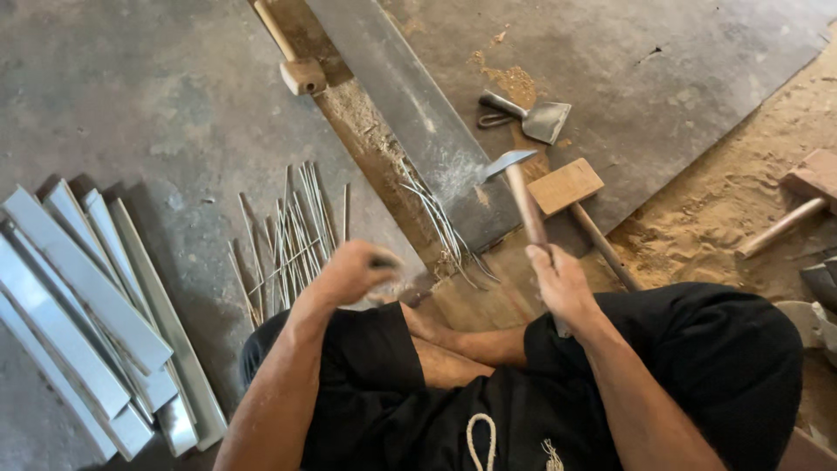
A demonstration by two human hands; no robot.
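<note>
I sit on the floor in black clothes. My right hand (558, 281) grips the wooden handle of a small hammer (516, 179), its metal head raised over the near end of a long steel bar (410, 105). My left hand (356, 272) is closed around a small dark object, blurred, just left of the bar's near end. Thin bent wires (440, 222) lie along the bar's edge beside the hammer head.
A spread of straight metal rods (292, 235) lies left of my left hand. Folded sheet-metal strips (87, 314) are stacked at far left. Wooden mallets (571, 196), (301, 70), (806, 196) and a metal scraper tool (536, 118) rest around the bar. Sandy dirt sits at right.
</note>
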